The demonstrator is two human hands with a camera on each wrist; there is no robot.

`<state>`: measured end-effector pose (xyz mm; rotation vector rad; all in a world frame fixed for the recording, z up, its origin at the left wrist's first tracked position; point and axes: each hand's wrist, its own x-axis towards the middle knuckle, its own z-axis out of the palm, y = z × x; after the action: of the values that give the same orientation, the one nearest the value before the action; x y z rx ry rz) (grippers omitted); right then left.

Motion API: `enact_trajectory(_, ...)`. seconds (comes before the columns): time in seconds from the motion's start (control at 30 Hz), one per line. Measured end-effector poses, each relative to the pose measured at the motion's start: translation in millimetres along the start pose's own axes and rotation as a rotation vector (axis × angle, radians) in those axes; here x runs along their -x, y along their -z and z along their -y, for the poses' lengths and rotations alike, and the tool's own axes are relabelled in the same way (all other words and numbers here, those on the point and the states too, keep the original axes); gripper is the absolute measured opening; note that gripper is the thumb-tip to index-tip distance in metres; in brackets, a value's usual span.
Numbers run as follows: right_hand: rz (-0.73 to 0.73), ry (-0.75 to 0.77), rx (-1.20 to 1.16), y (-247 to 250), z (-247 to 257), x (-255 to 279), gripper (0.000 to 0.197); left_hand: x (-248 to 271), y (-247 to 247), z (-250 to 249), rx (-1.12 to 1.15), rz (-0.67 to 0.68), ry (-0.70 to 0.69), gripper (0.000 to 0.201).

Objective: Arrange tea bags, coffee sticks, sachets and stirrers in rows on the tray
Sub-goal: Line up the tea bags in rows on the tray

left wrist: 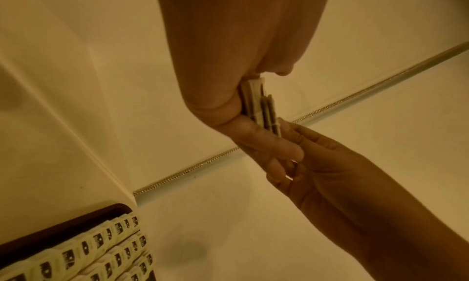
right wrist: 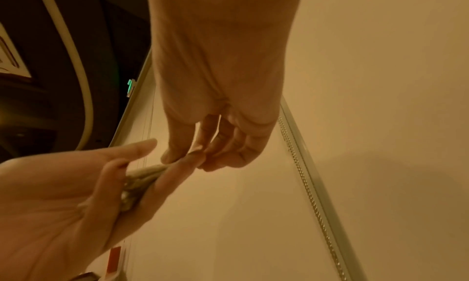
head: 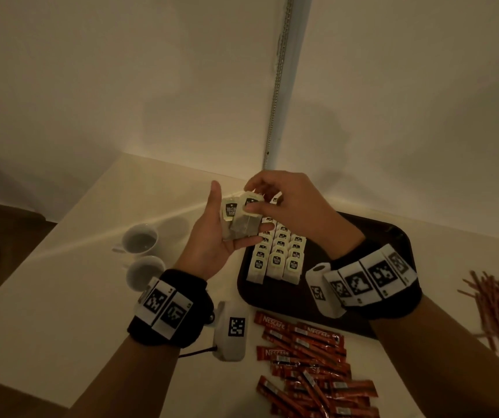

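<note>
Tea bags [head: 277, 257] already fill three rows on the tray [head: 393, 236]; coffee sticks [head: 308, 357] and stirrers [head: 495, 312] wait on the bench [head: 61, 282]. Head view: left hand [head: 212, 236], palm up, cradles a stack [head: 239, 220]; right hand [head: 287, 203] pinches its top bag. Next, I judge, peel one free without dragging others.

Left wrist view: stack [left wrist: 261, 106] sits edge-on against curled fingers [left wrist: 269, 143].

Right wrist view: right fingers [right wrist: 175, 151] close on the stack's [right wrist: 142, 177] edge.

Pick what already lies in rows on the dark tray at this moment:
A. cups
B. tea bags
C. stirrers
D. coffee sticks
B: tea bags stand in rows on the tray, while the coffee sticks and stirrers lie loose on the table beside it.
</note>
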<state>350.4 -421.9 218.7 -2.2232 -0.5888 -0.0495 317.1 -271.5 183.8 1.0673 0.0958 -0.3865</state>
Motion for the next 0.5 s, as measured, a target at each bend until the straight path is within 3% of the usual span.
enact_trajectory(0.1, -0.046, 0.010, 0.007, 9.0, 6.2, -1.6, 0.015, 1.8, -5.6, 0.5, -0.010, 0.004, -0.103, 0.059)
enact_trajectory(0.2, -0.120, 0.114, 0.027, 24.6, 21.8, -4.6, 0.011, 5.0, -8.4, 0.7, 0.004, -0.011, -0.219, 0.035)
enact_trajectory(0.33, -0.182, 0.290, 0.077, 45.0, 50.5, -5.5, 0.015, 8.0, -13.6, 0.3, 0.069, 0.007, -0.309, 0.038)
enact_trajectory(0.5, -0.141, 0.268, 0.350, 56.2, 73.6, -3.7, 0.019, 9.5, -23.7, -4.6, 0.174, 0.052, -0.361, 0.029)
